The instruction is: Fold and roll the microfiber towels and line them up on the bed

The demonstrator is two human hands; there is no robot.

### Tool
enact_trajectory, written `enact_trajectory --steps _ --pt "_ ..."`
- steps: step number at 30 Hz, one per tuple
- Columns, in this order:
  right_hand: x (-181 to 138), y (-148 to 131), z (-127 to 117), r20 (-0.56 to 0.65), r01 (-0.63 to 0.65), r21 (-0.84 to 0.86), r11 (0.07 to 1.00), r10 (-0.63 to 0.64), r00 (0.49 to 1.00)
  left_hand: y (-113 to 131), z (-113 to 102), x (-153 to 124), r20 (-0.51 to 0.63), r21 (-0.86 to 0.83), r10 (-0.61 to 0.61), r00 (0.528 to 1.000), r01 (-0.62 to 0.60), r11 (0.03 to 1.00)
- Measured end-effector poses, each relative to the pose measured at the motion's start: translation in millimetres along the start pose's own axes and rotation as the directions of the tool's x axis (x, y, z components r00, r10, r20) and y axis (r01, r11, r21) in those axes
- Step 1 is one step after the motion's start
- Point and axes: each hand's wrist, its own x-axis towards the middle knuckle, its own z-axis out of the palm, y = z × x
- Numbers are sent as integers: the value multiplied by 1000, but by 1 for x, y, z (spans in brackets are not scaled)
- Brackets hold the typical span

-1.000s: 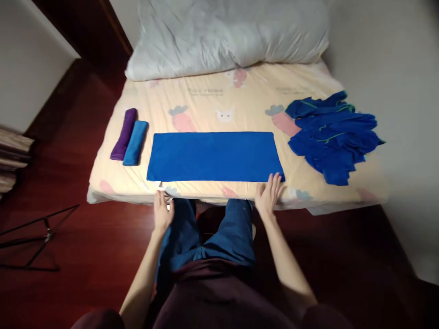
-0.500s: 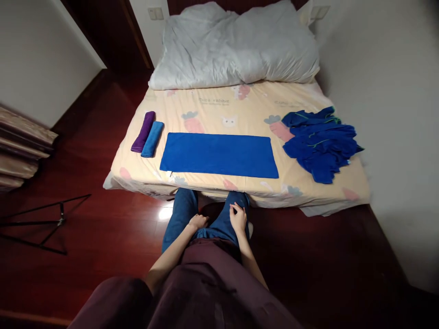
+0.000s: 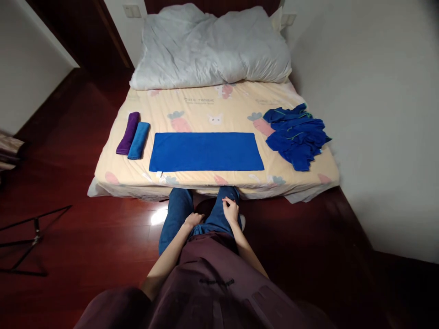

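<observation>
My left hand (image 3: 195, 219) rests on my jeans between the thighs, its fingers loosely curled downward and partly hidden; nothing shows in it. Over the other thigh lies my right hand (image 3: 231, 211), thumb and forefinger curled close together and no object seen in them. In front of both, a blue towel (image 3: 206, 151) is spread as a long flat rectangle near the bed's edge, with a small white tag at its lower left corner. To its left sit a rolled light-blue towel (image 3: 139, 140) and a rolled purple towel (image 3: 128, 134). On the right is a crumpled heap of dark-blue cloths (image 3: 297, 135) with green edging.
The bed (image 3: 202, 106) has a cream sheet with carrot and rabbit prints. A bulky grey-white quilt (image 3: 212, 50) lies across its far end. Black stand legs (image 3: 36, 235) are on the red floor at left. A pale wall (image 3: 360, 114) borders the right.
The view has turned a little right, so the bed and everything on it appear shifted left. My hands stay on my thighs; the towels keep their places on the sheet.
</observation>
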Motion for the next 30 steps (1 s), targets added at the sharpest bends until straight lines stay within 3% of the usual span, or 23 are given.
enact_trajectory --steps 30 --pt "1 2 1 -3 8 -15 1000 -8 1000 -1 -2 -2 4 -9 0 1000 0 1000"
